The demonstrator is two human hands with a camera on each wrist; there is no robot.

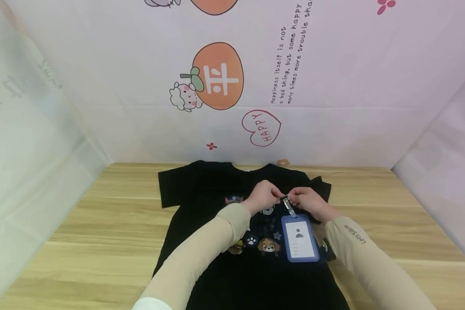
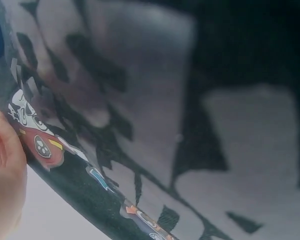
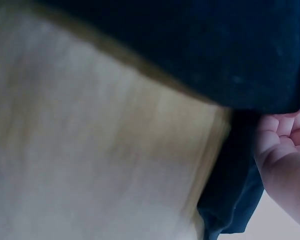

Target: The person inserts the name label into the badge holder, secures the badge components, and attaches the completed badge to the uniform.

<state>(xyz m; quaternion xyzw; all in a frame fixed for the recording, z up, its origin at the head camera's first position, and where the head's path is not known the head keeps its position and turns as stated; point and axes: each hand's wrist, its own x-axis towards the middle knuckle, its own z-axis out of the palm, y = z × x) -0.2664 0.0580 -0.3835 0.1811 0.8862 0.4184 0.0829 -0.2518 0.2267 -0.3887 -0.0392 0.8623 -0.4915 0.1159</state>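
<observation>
A black T-shirt (image 1: 217,275) with cartoon dog prints lies spread on the table. On its chest, at the right in the head view, rests a blue badge holder (image 1: 301,239) with a white card inside. A strap with a metal clip (image 1: 287,203) extends from the holder's top. My left hand (image 1: 263,197) pinches at the clip's left end with thumb and fingers. From the other side, my right hand (image 1: 308,201) pinches at its right end, fingers curled. In the right wrist view, the right hand (image 3: 285,150) is beside dark cloth; its fingertips are hidden there.
The wooden table (image 1: 112,224) shows on both sides of the shirt. A printed pale backdrop (image 1: 345,94) stands behind it, with pale side sheets left and right. A small dark tag (image 1: 327,250) lies by the badge holder, near the right sleeve.
</observation>
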